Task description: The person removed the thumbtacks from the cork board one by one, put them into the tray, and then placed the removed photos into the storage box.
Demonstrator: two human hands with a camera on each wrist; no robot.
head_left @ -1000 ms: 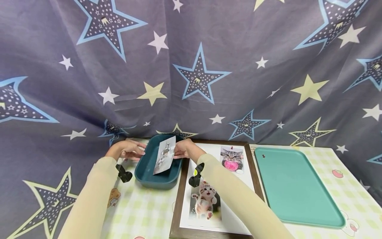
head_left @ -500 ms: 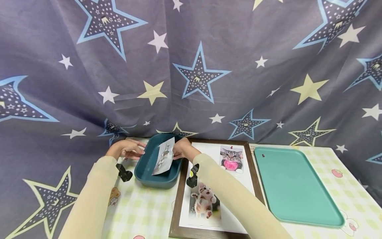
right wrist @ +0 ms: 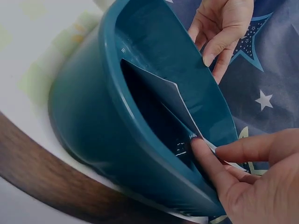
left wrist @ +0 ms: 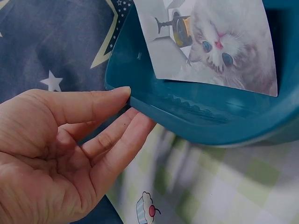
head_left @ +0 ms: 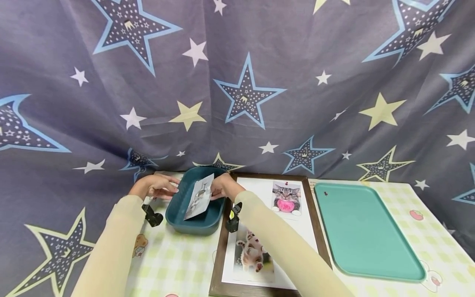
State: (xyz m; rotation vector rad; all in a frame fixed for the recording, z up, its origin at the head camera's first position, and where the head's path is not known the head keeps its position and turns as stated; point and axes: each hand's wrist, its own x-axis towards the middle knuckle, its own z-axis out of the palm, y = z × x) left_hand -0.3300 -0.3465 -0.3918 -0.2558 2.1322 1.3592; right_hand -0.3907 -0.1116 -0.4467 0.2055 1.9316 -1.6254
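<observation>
A dark teal plastic basin (head_left: 174, 212) stands at the table's back, left of the picture frame. My left hand (head_left: 160, 185) pinches its left rim, thumb (left wrist: 110, 100) on top and fingers underneath. Inside the basin leans a kitten photo (head_left: 199, 198), tilted, its lower end down in the basin. My right hand (head_left: 222, 186) reaches over the right rim and pinches the photo's right edge between thumb and fingers, as the right wrist view shows. The basin's floor beneath the photo (right wrist: 175, 100) is mostly hidden.
Beside the basin lies a brown picture frame (head_left: 219, 258) bearing a grey cat photo (head_left: 287, 198) with a red pin and another kitten photo (head_left: 252, 255), partly behind my right arm. Further right is a green tray (head_left: 371, 231) with a red pin (head_left: 326, 193). A star-patterned curtain (head_left: 230, 144) hangs behind.
My right hand has shifted slightly left and turned with the photo, which now tilts more and sits further left in the basin. My left hand stays at the rim.
</observation>
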